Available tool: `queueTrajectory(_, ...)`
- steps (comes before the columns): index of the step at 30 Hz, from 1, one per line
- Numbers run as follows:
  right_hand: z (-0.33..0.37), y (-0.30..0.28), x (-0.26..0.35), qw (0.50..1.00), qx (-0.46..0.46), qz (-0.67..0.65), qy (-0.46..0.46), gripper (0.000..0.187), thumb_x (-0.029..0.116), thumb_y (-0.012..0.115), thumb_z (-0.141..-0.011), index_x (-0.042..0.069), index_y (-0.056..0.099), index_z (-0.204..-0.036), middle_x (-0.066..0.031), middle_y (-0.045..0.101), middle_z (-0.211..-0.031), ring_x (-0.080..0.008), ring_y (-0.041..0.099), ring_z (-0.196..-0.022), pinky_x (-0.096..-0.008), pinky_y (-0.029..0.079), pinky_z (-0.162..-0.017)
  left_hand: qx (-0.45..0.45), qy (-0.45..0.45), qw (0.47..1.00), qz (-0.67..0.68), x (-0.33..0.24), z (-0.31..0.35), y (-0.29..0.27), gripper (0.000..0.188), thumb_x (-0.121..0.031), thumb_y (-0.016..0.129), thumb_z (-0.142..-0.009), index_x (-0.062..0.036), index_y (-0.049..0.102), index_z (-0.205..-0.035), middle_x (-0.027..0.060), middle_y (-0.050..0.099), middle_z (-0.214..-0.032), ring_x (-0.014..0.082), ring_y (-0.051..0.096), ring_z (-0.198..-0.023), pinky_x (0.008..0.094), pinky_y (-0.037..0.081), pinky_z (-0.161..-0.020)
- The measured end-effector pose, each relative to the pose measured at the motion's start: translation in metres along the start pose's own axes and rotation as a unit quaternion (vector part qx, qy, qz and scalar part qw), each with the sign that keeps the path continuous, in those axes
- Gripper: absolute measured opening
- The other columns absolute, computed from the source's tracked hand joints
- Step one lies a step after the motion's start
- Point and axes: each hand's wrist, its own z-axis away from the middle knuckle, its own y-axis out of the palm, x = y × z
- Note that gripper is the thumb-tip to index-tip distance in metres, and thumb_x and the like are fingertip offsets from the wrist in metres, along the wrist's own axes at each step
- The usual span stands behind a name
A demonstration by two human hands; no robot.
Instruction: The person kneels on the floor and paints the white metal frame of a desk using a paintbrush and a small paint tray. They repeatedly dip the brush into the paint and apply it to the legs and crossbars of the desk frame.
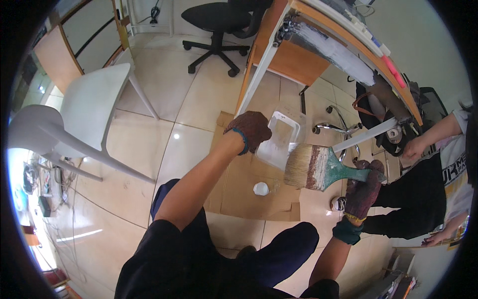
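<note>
My right hand (366,187), in a dark maroon work glove with a green cuff, grips a wide paintbrush (318,168) by its green handle. The brush lies nearly level, its tan bristles pointing left and its ferrule smeared with white and brown. My left hand (249,131), in a matching glove, is closed beside the lower part of a white table leg (261,70); whatever its curled fingers may hold is hidden. A translucent plastic tub (264,151) with white residue stands just right of that hand. Below it sits a small white cup (261,188) on flattened cardboard (239,192).
The desk (348,27) at upper right has white paint smeared along its dark side rail (328,47). Another person (423,189) stands at right, near a chrome chair base (341,127). White chairs (92,99) stand left; a black swivel chair (216,22) is behind. Cables (62,199) lie far left.
</note>
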Motion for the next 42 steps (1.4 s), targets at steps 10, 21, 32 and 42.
queueTrajectory(10, -0.001, 0.006, -0.017, 1.0, 0.005, -0.008, 0.0, 0.025, 0.029, 0.054, -0.09, 0.013, 0.049, -0.11, -0.0062, 0.059, -0.089, -0.009, 0.049, -0.052, -0.0177, 0.036, -0.038, -0.088, 0.042, 0.985, 0.144, -0.002, 0.015, -0.006, 0.034, -0.031, 0.051, -0.077, 0.0008, 0.063, -0.072, 0.017, 0.062, -0.059, 0.0282, 0.064, -0.058, 0.0395, 0.052, -0.061)
queueTrajectory(21, -0.027, 0.034, 0.011, 0.989, -0.062, -0.077, -0.113, 0.035, 0.037, 0.059, -0.087, 0.016, 0.047, -0.113, -0.007, 0.057, -0.1, -0.0102, 0.057, -0.078, -0.0177, 0.049, -0.053, -0.143, 0.146, 0.973, -0.108, 0.014, -0.001, -0.022, 0.015, -0.019, 0.064, -0.071, -0.0076, 0.064, -0.08, 0.015, 0.063, -0.076, 0.0272, 0.066, -0.072, 0.0371, 0.054, -0.065)
queueTrajectory(32, -0.073, 0.081, 0.008, 0.969, 0.034, -0.119, -0.214, 0.034, 0.027, 0.062, -0.084, 0.018, 0.05, -0.114, -0.0122, 0.056, -0.112, -0.0244, 0.058, -0.099, -0.0312, 0.054, -0.061, -0.03, -0.105, 0.981, 0.159, -0.003, 0.014, -0.072, 0.017, -0.024, 0.058, -0.078, -0.008, 0.064, -0.079, 0.0108, 0.061, -0.063, 0.0271, 0.064, -0.065, 0.0369, 0.052, -0.065)
queueTrajectory(42, -0.09, 0.079, -0.004, 0.968, -0.012, -0.065, -0.244, 0.039, 0.021, 0.063, -0.083, 0.013, 0.046, -0.118, -0.0103, 0.053, -0.116, -0.0231, 0.055, -0.104, -0.0321, 0.053, -0.072, -0.103, -0.058, 0.978, 0.172, 0.008, 0.008, -0.077, 0.035, -0.03, 0.05, -0.082, -0.0001, 0.061, -0.067, 0.014, 0.061, -0.055, 0.0229, 0.062, -0.051, 0.0355, 0.051, -0.058)
